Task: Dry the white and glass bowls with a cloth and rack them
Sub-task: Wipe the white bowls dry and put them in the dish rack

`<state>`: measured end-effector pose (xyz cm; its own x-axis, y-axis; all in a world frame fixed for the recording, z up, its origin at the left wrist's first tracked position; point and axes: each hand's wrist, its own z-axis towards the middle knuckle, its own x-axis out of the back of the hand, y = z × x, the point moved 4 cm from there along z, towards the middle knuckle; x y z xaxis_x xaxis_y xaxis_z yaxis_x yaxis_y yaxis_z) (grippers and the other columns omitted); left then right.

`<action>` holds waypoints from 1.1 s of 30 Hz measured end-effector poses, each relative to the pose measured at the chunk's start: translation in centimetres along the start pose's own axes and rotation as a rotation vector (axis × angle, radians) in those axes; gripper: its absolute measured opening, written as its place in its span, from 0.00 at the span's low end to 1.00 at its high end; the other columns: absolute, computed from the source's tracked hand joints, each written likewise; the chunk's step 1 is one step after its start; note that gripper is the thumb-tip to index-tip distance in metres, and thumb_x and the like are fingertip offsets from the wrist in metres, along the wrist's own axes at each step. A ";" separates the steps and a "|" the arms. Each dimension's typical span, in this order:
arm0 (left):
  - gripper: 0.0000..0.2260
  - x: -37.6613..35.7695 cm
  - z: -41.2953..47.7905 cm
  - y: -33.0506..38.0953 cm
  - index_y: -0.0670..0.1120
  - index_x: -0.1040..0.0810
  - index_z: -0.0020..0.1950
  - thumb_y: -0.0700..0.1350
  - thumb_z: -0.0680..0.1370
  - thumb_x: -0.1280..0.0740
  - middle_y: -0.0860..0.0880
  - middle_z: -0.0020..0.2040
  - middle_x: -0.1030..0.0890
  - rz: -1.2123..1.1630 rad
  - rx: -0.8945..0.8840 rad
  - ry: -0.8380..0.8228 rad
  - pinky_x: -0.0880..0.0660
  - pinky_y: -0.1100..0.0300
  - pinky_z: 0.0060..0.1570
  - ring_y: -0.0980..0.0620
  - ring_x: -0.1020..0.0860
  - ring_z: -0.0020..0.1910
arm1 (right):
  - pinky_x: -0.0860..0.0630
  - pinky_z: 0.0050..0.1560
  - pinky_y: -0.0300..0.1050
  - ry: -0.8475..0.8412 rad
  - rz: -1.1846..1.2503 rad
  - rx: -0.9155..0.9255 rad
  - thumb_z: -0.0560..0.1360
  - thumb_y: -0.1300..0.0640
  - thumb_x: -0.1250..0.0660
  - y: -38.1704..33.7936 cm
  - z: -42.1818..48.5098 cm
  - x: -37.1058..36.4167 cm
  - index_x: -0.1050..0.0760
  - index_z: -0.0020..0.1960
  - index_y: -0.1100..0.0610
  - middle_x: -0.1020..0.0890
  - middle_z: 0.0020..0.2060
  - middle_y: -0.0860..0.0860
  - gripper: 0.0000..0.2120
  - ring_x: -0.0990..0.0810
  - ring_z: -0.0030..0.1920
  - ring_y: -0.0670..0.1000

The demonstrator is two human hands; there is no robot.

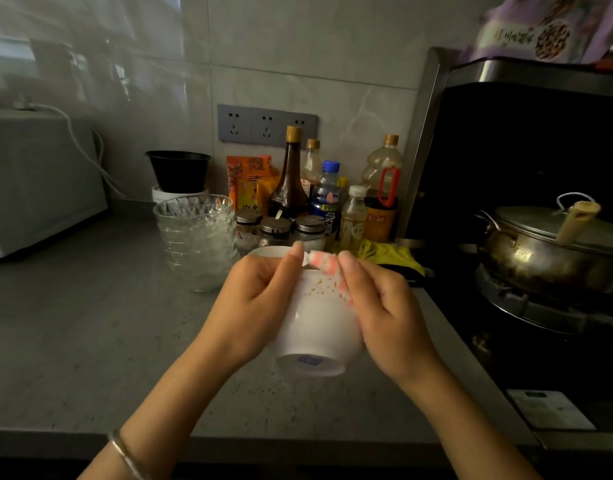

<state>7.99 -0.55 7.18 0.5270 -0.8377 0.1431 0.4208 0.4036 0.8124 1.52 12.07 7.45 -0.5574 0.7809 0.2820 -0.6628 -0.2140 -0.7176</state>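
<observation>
A white bowl (315, 323) with gold speckles is held above the counter, tipped so its foot faces me. My left hand (260, 299) grips its left side, thumb up at the rim. My right hand (377, 306) holds a pink-and-white cloth (327, 268) pressed against the bowl's rim and right side. A stack of several cut-glass bowls (197, 237) stands on the counter to the left, behind my left hand. No rack is in view.
Grey counter (90, 323) runs left and front. Bottles and spice jars (326, 202) crowd the back wall. A black bowl (178, 171) sits on a white one behind the glass stack. A lidded steel pot (554, 247) sits on the stove at right. A yellow cloth (388, 254) lies beside it.
</observation>
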 end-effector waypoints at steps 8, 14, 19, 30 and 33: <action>0.27 0.4 -0.8 -0.7 0.47 0.30 0.20 0.46 0.81 0.40 0.52 0.19 0.30 -0.399 0.126 0.438 0.35 0.64 0.22 0.54 0.30 0.19 | 0.45 0.75 0.45 0.053 -0.296 0.261 0.83 0.45 0.57 0.3 -2.8 -1.4 0.50 0.77 0.41 0.47 0.77 0.43 0.22 0.47 0.77 0.48; 0.22 -0.5 -0.4 0.1 0.41 0.33 0.26 0.44 0.81 0.42 0.52 0.19 0.35 -0.288 0.008 0.309 0.44 0.62 0.21 0.56 0.39 0.18 | 0.49 0.75 0.56 0.091 -0.835 0.444 0.83 0.46 0.57 -1.3 -3.2 -3.5 0.44 0.75 0.48 0.44 0.76 0.52 0.22 0.49 0.77 0.53; 0.28 -0.5 -1.0 0.0 0.49 0.28 0.19 0.44 0.81 0.43 0.51 0.19 0.28 -0.381 0.102 0.327 0.35 0.65 0.21 0.55 0.29 0.19 | 0.31 0.68 0.52 0.190 -0.119 0.186 0.81 0.40 0.53 -0.4 -1.4 -1.7 0.38 0.73 0.45 0.35 0.73 0.43 0.23 0.36 0.72 0.45; 0.20 -0.2 -0.6 -0.7 0.68 0.28 0.36 0.58 0.81 0.55 0.59 0.27 0.20 -0.147 0.396 0.146 0.26 0.66 0.41 0.65 0.20 0.35 | 0.24 0.34 0.40 0.351 0.159 0.105 0.73 0.31 0.47 0.6 -1.1 -0.8 0.28 0.44 0.31 0.22 0.42 0.35 0.10 0.21 0.42 0.44; 0.31 -0.2 -0.6 -2.6 0.56 0.24 0.55 0.67 0.75 0.62 0.44 0.38 0.15 -0.178 0.587 -0.264 0.21 0.60 0.30 0.50 0.17 0.34 | 0.28 0.37 0.34 0.286 -0.050 0.239 0.78 0.35 0.49 0.5 -0.8 0.2 0.32 0.44 0.37 0.24 0.42 0.34 0.11 0.24 0.42 0.40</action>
<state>7.27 -1.22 4.68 0.2570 -0.9651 0.0510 -0.0264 0.0458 0.9986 1.43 12.56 6.62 -0.3819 0.9189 0.0990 -0.8023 -0.2765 -0.5291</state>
